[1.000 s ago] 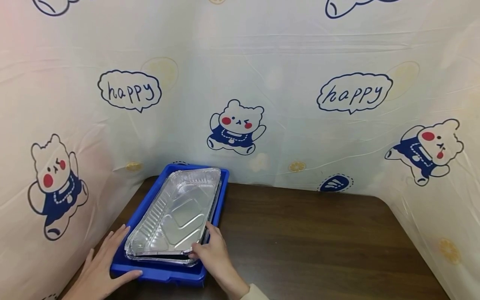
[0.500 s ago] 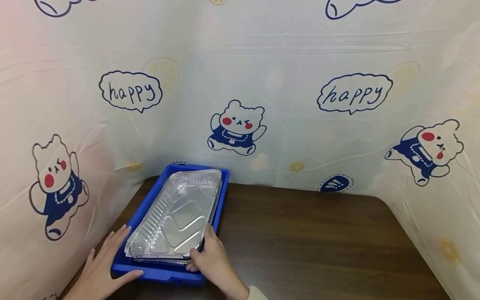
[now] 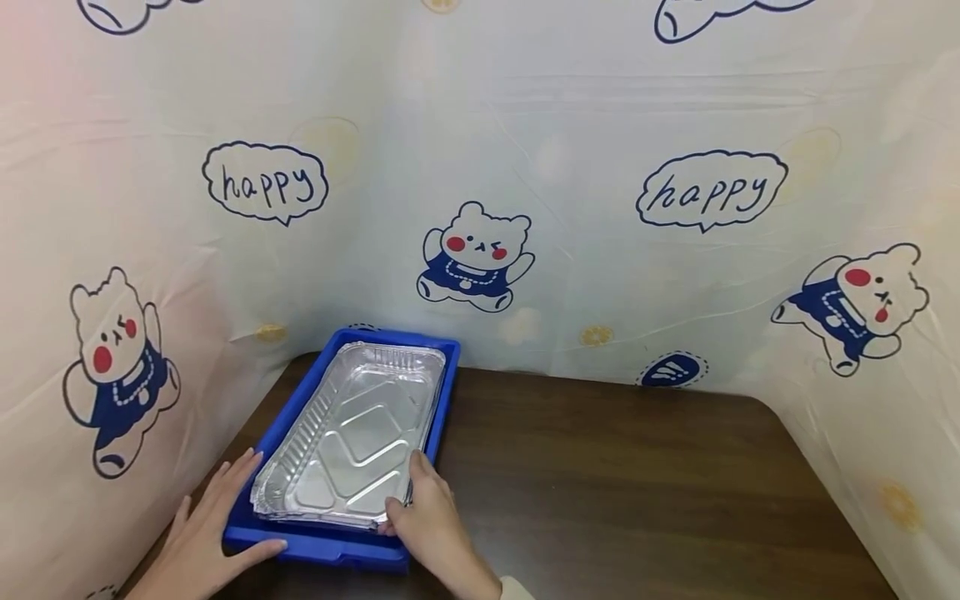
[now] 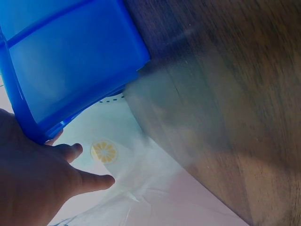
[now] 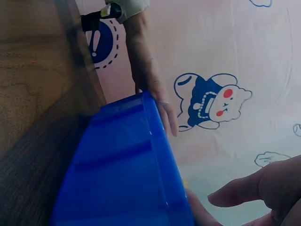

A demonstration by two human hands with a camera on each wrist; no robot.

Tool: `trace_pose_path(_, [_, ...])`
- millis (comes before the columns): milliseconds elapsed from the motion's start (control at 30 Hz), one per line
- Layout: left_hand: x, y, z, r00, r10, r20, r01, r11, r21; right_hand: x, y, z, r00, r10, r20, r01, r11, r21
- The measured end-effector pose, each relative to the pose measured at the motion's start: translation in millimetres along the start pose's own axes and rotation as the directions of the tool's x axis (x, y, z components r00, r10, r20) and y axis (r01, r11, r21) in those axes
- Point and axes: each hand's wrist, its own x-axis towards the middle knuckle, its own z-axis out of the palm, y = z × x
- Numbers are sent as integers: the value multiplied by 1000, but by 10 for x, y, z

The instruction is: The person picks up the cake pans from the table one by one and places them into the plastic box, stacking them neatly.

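A silvery foil pan (image 3: 360, 425) lies in a blue plastic bin (image 3: 281, 425) at the left of the table, its near rim close on further foil rims beneath. My right hand (image 3: 435, 517) pinches the pan's near right corner, thumb and index finger at the rim. In the right wrist view, part of that hand (image 5: 282, 188) shows beside the blue bin wall (image 5: 127, 160). My left hand (image 3: 198, 533) rests at the bin's near left corner, fingers straight along the side and thumb spread toward the front. The left wrist view shows this hand (image 4: 37, 179) against the bin's rim.
The bin stands on a dark brown wooden table (image 3: 637, 483), whose surface stretches to the right. A pale curtain (image 3: 585, 275) printed with bears and "happy" bubbles surrounds the table at the back and sides.
The pan's near right corner has come down with my right hand, and the dark gap over the rim beneath has closed. My left hand stays at the bin's corner.
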Motion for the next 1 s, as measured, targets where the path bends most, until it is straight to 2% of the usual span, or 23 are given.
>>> trace_pose_path(100, [0,-3,-3,1000,-1,5,1,1000,-10,-27,7,-68,1000,-20,-15,20,1000,3])
trace_pose_path(267, [-3,-7,-38,1000,8,8,-8,1000,21,-87,28,-271,999,-38,8,36,987,158])
trace_pose_path(333, [-12,-1,-60,1000,18,8,-19,999,47,-122,66,-384,998,-60,23,56,984,168])
trace_pose_path(467, [-9,31,-126,999,48,-6,-47,994,102,-169,188,-640,994,-102,36,99,992,78])
trace_pose_path(667, [54,173,-184,997,76,-21,-73,988,138,-237,336,-1028,991,-130,32,131,991,-31])
trace_pose_path(833, [57,365,-64,996,92,-19,-89,989,120,-315,392,-1293,995,-98,4,98,991,-89])
trace_pose_path(1000, [53,604,105,993,115,-34,-111,989,100,-398,465,-1496,995,-94,-40,82,967,-242])
